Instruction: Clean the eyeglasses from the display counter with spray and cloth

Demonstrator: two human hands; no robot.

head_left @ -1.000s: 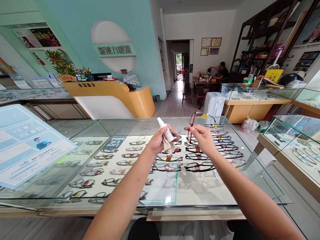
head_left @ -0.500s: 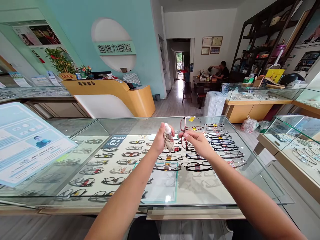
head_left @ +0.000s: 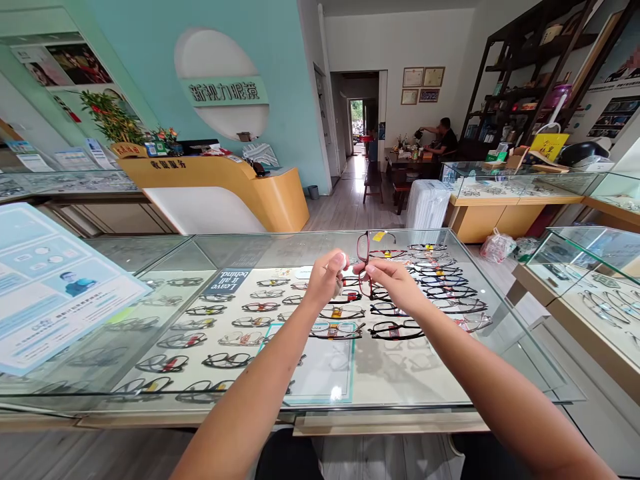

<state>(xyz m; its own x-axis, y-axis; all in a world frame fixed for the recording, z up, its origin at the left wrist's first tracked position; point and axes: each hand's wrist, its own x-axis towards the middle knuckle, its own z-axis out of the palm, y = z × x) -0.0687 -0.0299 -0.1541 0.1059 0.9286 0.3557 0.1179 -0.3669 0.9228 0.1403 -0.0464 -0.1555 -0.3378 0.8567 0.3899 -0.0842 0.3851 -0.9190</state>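
My left hand (head_left: 323, 277) is closed around a small white spray bottle (head_left: 344, 261) and a crumpled greyish cloth (head_left: 339, 288). Most of the bottle is covered by my fingers; its white end points away from me, towards the glasses. My right hand (head_left: 395, 280) pinches a pair of red-framed eyeglasses (head_left: 363, 247), held on edge with the lenses one above the other. A yellow tag (head_left: 379, 236) hangs at their far temple. Both hands are close together above a glass display case (head_left: 415, 380).
Inside the case lie rows of spectacles (head_left: 397, 331). A pale blue printed board (head_left: 65, 287) stands on the glass at left. Beyond are a yellow counter (head_left: 280, 200), a wrapped suitcase (head_left: 427, 205) and a seated person (head_left: 445, 141). Another glass case (head_left: 595, 267) stands at right.
My left hand has turned, tipping the bottle from upright to pointing away, so less of it and the cloth shows. The right hand still holds the eyeglasses, nearly unmoved.
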